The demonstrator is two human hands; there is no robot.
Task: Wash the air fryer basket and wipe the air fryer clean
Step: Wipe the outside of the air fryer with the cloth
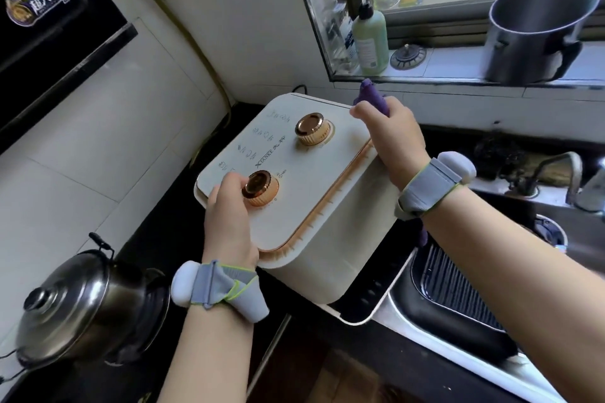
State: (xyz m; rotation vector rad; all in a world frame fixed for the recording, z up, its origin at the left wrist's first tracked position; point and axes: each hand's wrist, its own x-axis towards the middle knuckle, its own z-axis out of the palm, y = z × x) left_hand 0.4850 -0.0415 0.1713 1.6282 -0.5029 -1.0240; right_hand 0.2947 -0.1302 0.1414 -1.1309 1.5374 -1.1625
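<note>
Far to the left of my left grip [229, 222], low on the dark worktop [157, 232], stands a steel kettle [88, 301] with its lid on. Up above it, well away from both grips, hangs a black hood [49, 26] against the tiled wall.

My left grip rests on the top panel of the fryer [294, 190], at its near left corner. The fingers curl round the near gold knob [260, 188], thumb on the left side of it. A grey wrist strap [222, 288] sits just behind that grip.

The fryer is cream with a gold trim line, and it lies between my two grips on the worktop. A second gold knob [311, 127] stands beyond the first, between my grips and touching neither.

My right grip [389, 134] lies over the far right edge of the fryer, fingers closed on a purple cloth [373, 96] that sticks up past my knuckles. Another strap [432, 186] wraps that wrist.

Below my right forearm, just beside the fryer, the black basket [458, 298] lies in the sink, its ribbed tray facing up. Beyond my right grip, on the window sill [491, 72], stand a green soap bottle [370, 39] and, farther right, a steel pot [537, 29]. A tap [563, 170] shows right of my wrist.
</note>
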